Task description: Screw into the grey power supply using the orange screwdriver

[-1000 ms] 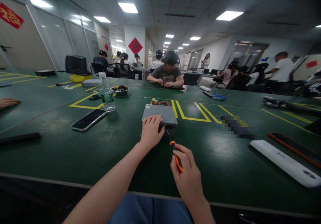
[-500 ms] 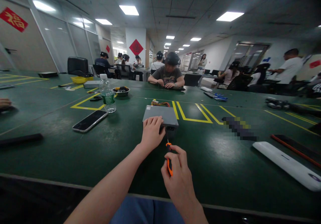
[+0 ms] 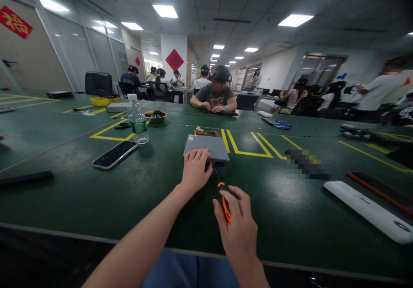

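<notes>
Green tabletop (image 3: 155, 180) extends around the grey rectangular metal box (image 3: 206, 144). Left hand (image 3: 195, 167), fingers together, clasps its near edge; right hand (image 3: 239, 217), fingers loosely curled, holds the orange-black screwdriver (image 3: 226, 208).

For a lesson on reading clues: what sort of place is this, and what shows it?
Probably an office-like workshop or training room: a large green table marked with yellow rectangular outlines, an orange-and-black screwdriver by a grey metal box with coloured wires, and people seated farther back.

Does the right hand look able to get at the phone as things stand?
Probably not easily: the left hand and forearm lie across the way to the phone, and the right hand is at the screwdriver.
</notes>
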Motion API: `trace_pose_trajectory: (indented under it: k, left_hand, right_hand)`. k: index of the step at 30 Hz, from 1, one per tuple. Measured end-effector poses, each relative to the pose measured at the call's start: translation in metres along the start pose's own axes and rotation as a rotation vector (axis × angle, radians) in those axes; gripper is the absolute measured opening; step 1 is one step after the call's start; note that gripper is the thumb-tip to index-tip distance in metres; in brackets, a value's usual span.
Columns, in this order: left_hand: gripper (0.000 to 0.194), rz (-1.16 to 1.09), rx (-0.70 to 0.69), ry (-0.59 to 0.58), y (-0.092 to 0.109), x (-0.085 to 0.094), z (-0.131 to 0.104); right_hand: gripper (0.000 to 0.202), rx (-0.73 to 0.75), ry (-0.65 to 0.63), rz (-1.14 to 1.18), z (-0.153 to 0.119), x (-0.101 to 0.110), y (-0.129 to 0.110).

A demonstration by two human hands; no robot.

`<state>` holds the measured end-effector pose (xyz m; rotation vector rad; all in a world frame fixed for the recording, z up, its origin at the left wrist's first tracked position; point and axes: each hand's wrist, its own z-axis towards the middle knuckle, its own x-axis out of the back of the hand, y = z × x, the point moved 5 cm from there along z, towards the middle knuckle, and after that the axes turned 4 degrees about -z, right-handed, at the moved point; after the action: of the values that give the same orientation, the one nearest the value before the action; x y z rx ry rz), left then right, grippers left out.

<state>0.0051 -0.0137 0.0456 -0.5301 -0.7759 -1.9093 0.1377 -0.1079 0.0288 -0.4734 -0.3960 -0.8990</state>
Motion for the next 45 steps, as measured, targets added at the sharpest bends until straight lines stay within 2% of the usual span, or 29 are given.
trace_pose_trajectory:
  k: [5,9,12,17,24,31,35,38,41,45]
  left_hand:
    - [0.021,-0.003,-0.006,-0.001,0.001,0.001,0.000]
    - [0.021,-0.003,-0.010,-0.002,0.001,0.002,0.000]
    - [0.022,-0.003,-0.001,-0.004,0.000,0.000,0.000]
    - [0.025,-0.005,0.006,-0.007,-0.001,-0.001,0.000]
    - [0.023,0.003,0.002,-0.010,-0.001,-0.001,0.000]
    - [0.024,-0.002,0.006,-0.009,0.000,0.000,0.000]
    - [0.023,-0.010,0.005,-0.001,0.000,0.000,0.000]
    - [0.022,-0.008,0.005,-0.006,0.000,0.000,0.000]
    - [0.022,-0.002,0.006,-0.013,0.000,0.000,0.000]
    - [0.024,0.004,0.010,-0.008,0.000,0.000,-0.001]
  right_hand:
    - [0.033,0.062,0.068,0.137,0.001,-0.001,-0.008]
    - [0.032,0.147,0.096,0.067,-0.003,0.001,-0.007]
    - [0.020,0.111,0.107,-0.026,-0.006,0.004,-0.003]
    - [0.022,0.058,0.039,-0.051,-0.002,0.003,-0.003]
    - [0.028,0.234,0.039,-0.044,-0.004,-0.002,-0.014]
    - [0.017,0.082,0.064,-0.072,-0.003,0.003,-0.004]
    - [0.021,0.090,0.039,0.002,0.000,0.003,-0.008]
    - [0.026,0.095,0.086,0.055,0.000,0.003,-0.010]
    - [0.029,0.165,0.126,0.063,-0.002,0.003,-0.012]
    - [0.021,0.166,0.128,0.033,-0.002,0.005,-0.009]
